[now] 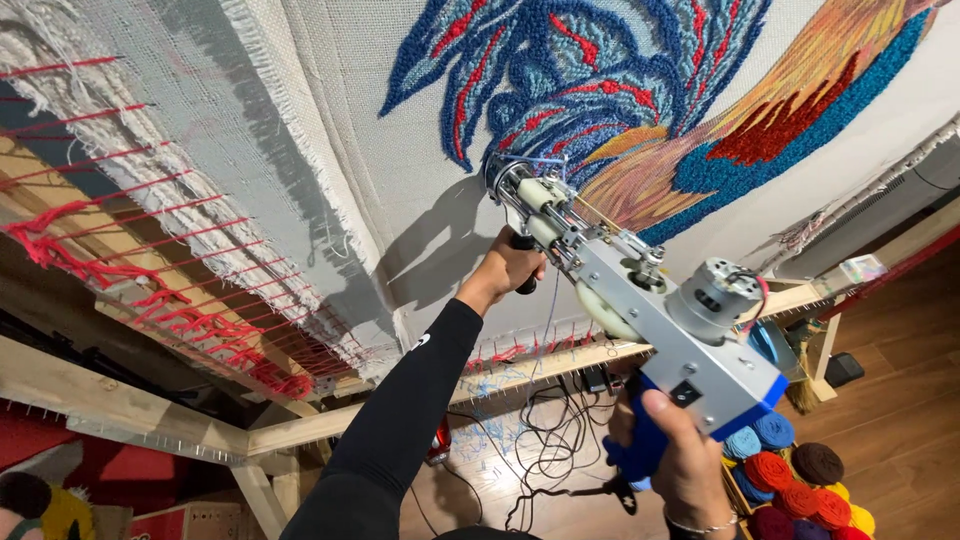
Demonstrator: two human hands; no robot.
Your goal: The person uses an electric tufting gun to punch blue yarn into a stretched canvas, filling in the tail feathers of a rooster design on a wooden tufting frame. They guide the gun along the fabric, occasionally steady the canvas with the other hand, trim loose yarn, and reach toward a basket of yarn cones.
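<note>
A silver and blue tufting gun (640, 310) points up and left, its tip against the white backing cloth (340, 130) just below a tufted design in blue, red and orange yarn (620, 90). My left hand (503, 270), in a black sleeve, grips the gun's black front handle. My right hand (680, 455) grips the blue rear handle. Blue yarn runs into the gun's tip.
The cloth is stretched on a wooden frame (330, 420) with red yarn lacing (150, 290) at the left. Black cables (540, 440) lie on the wooden floor below. Balls of yarn (800, 480) in several colours sit at the lower right.
</note>
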